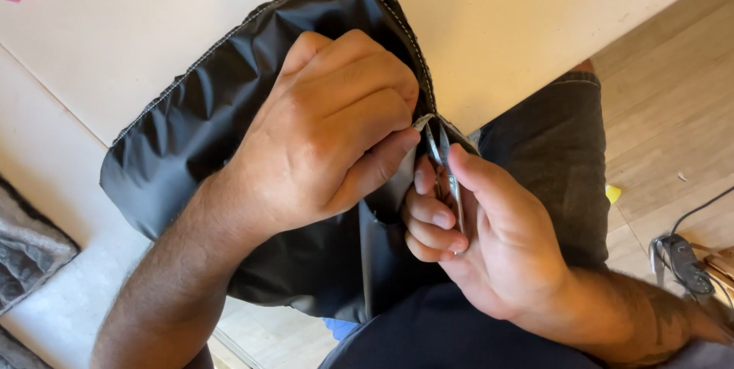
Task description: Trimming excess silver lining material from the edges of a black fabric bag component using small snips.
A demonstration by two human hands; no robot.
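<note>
Your left hand [329,132] pinched the dark fabric [191,132] seam while your right hand [482,231] gripped small metal snips [443,166], tips at the stitching, mid-trim; next called for a careful snip.

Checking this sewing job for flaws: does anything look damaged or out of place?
Nothing stands out. The left hand pinches the dark fabric at its stitched edge; the right hand holds small metal snips there.

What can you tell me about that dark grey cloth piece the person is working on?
The dark grey fabric piece looks like thin, slightly shiny woven cloth, crumpled into soft folds. A line of pale stitching runs along its curved upper edge. It lies partly on the pale tabletop and droops over the person's lap. The left hand pinches its edge, while the right hand holds small metal thread snips with tips at that seam.
</note>
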